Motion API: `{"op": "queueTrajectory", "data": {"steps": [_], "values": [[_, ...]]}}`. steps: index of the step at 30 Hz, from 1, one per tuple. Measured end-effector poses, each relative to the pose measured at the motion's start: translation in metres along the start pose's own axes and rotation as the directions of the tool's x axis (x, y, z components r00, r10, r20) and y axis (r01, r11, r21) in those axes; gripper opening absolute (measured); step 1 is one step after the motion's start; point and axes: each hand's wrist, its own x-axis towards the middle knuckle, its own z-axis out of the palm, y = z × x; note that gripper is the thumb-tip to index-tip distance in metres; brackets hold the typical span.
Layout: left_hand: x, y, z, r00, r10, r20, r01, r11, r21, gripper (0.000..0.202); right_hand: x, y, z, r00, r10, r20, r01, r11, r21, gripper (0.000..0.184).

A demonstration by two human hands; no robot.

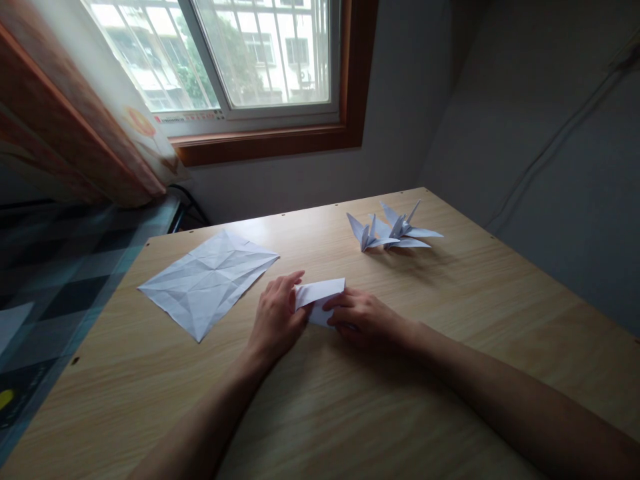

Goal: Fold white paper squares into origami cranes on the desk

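Between my two hands, low over the middle of the table, is a piece of folded white paper (319,293) with a raised flap along its top. My left hand (277,312) grips its left end, thumb in front and fingers behind. At the right end, my right hand (363,316) pinches the paper with curled fingers. Some fingertips are hidden behind the paper. To the left lies an unfolded, creased white sheet (210,279), flat on the wood. Folded paper cranes (367,237) stand close together beyond my right hand.
The light wooden table (480,320) reaches toward a wall and a window (270,60) at the back. On the left, a bed or surface with a checkered cover (95,287) adjoins it, under an orange curtain (65,107). A cable (550,147) runs along the right wall.
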Motion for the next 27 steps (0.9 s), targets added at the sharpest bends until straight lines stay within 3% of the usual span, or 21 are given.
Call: {"op": "queueTrajectory", "data": {"steps": [3, 6, 8, 13, 16, 19, 21, 24, 27], "values": [[-0.001, 0.003, -0.002, 0.972, 0.182, -0.149, -0.187, 0.982, -0.016, 0.023, 0.001, -0.002, -0.002, 1.0, 0.015, 0.007, -0.015, 1.0, -0.004, 0.014], [-0.003, 0.007, -0.003, 0.941, 0.302, -0.151, -0.312, 0.949, -0.052, 0.007, 0.0, -0.004, -0.004, 0.997, 0.032, 0.076, -0.032, 0.999, -0.003, 0.017], [-0.004, 0.009, -0.003, 0.954, 0.271, -0.128, -0.281, 0.958, -0.066, 0.009, 0.0, -0.005, -0.004, 0.993, 0.028, 0.113, -0.027, 1.0, -0.005, 0.021], [-0.007, 0.009, -0.002, 0.976, 0.088, -0.197, -0.104, 0.992, -0.072, 0.013, 0.0, -0.007, -0.002, 0.993, -0.001, 0.118, 0.005, 0.999, -0.036, 0.022], [-0.008, 0.01, -0.001, 0.964, 0.217, -0.152, -0.23, 0.97, -0.077, 0.022, 0.003, -0.01, -0.001, 0.991, -0.027, 0.133, 0.037, 0.996, -0.075, 0.025], [-0.007, 0.012, -0.002, 0.927, 0.358, -0.107, -0.366, 0.928, -0.064, 0.012, 0.005, -0.016, 0.001, 0.986, -0.036, 0.163, 0.052, 0.994, -0.096, 0.026], [-0.007, 0.013, -0.003, 0.938, 0.317, -0.139, -0.327, 0.943, -0.057, 0.014, 0.006, -0.022, 0.001, 0.982, -0.022, 0.186, 0.039, 0.995, -0.09, 0.028], [-0.004, 0.011, -0.003, 0.967, 0.124, -0.221, -0.143, 0.987, -0.074, 0.027, 0.007, -0.035, 0.0, 0.972, 0.0, 0.233, 0.016, 0.997, -0.069, 0.036], [-0.003, 0.01, -0.002, 0.949, 0.041, -0.313, -0.086, 0.987, -0.134, 0.018, 0.009, -0.047, -0.004, 0.956, 0.047, 0.288, -0.02, 0.995, -0.097, 0.042]]}}
